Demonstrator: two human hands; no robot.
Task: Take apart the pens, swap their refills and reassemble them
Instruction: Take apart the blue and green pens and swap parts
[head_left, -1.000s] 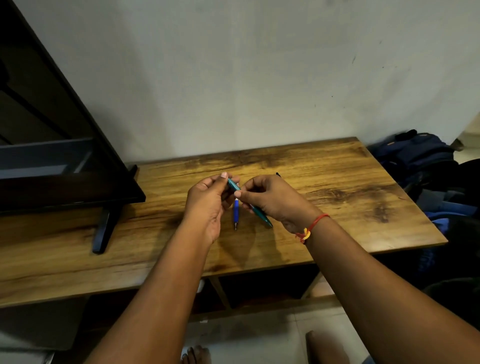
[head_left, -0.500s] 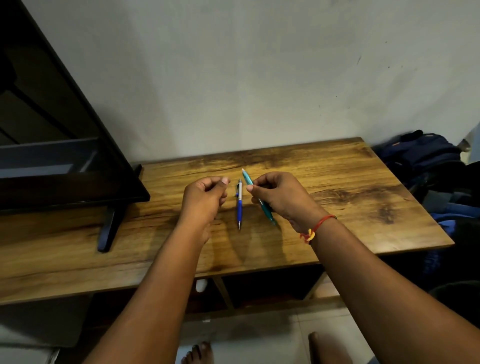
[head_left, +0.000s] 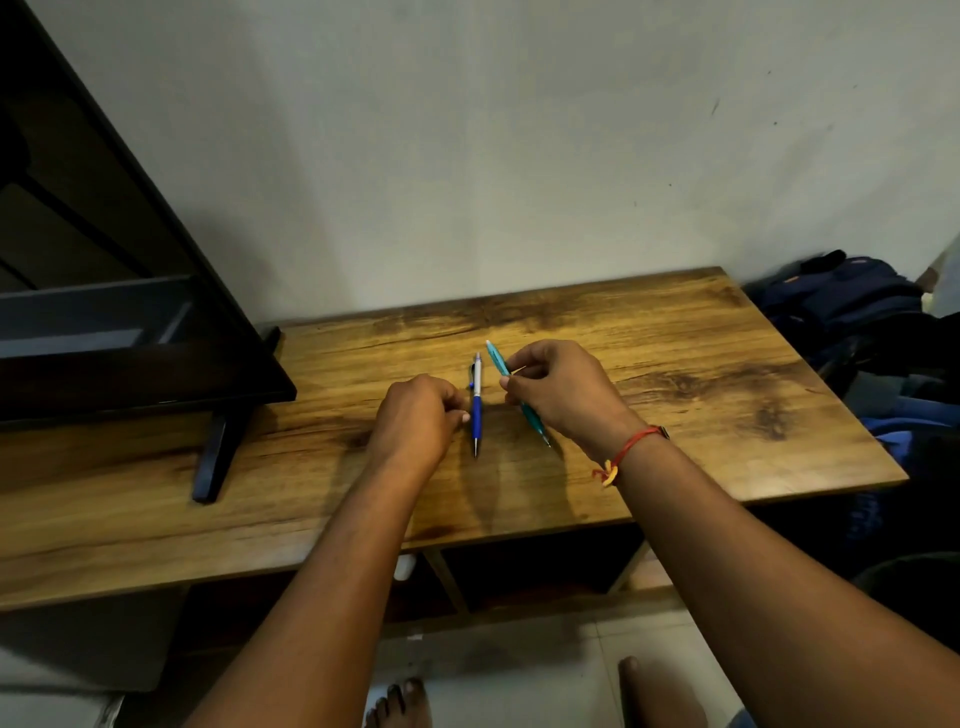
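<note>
1. Head view, task items. A blue-and-white plastic click pen (head_left: 476, 410) is lying flat on the brown wood-grain table (head_left: 701, 374) at the centre of the frame. Its long axis is running from the top of the frame toward the bottom, with the metal tip pointing down-frame. A teal plastic click pen (head_left: 500, 360) is slanting just right of it, from upper left to lower right, tip lowest.
2. Hands. The right hand (head_left: 563, 389) is pinching the teal pen at mid-barrel, with its fingers curling round it. The left hand (head_left: 418, 423) is curling loosely, one fingertip (head_left: 464, 416) sitting against or just beside the blue barrel. Whether it is gripping anything cannot be told.
3. Deciding relation. The blue-and-white pen is lying between the two hands, immediately right of the left hand, which is the nearer. Picking it up is likely calling for a pinch across the barrel.
4. Hidden or unclear. The right hand's fingers are covering the teal pen's middle, and whether its tip is touching the table is unclear. No refill is showing, and the barrel seams are too small to read.
5. Surroundings. A black flat screen (head_left: 104, 291) is standing at the upper left, and a dark blue backpack (head_left: 841, 296) is lying at the right edge. A red-and-yellow thread (head_left: 623, 453) is circling the right wrist.
</note>
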